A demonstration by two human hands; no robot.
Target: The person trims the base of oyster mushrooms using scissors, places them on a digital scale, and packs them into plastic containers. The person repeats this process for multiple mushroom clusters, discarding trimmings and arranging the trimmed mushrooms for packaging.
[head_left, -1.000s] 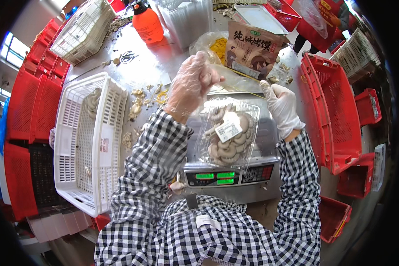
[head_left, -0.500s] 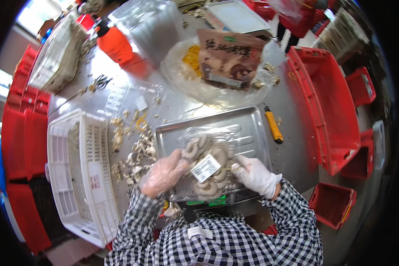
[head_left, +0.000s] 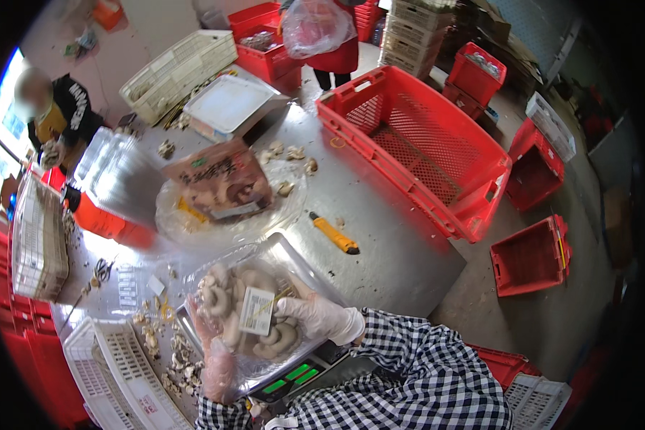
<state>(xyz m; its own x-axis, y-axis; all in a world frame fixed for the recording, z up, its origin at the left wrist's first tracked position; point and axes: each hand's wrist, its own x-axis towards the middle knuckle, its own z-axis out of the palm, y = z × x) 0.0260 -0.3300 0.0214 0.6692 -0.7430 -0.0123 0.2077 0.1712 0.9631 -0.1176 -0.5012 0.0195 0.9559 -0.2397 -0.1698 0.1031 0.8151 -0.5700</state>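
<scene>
A clear plastic pack of pale mushrooms (head_left: pixel 283 340) is held up between my hands, with a white label (head_left: pixel 256 311) on its top. My left hand (head_left: pixel 219 369), in a clear plastic glove, grips the pack's left side; its fingers show partly through the film. On the right, my right hand (head_left: pixel 322 317) in a white glove clasps the other side, its thumb lying on top near the label. Beneath the pack is a shallow metal tray (head_left: pixel 294 259), resting by a scale with a lit green display (head_left: pixel 294 378).
A yellow-handled utility knife (head_left: pixel 335 233) lies beyond the tray. A large red crate (head_left: pixel 473 208) stands at the table's right. Loose mushroom scraps (head_left: pixel 183 358) and a white basket (head_left: pixel 115 373) are at left. Two other people (head_left: pixel 330 29) are farther back.
My view has swung to the right, bringing more of the red crates and floor in. The pack looks larger and raised toward me, still between both hands.
</scene>
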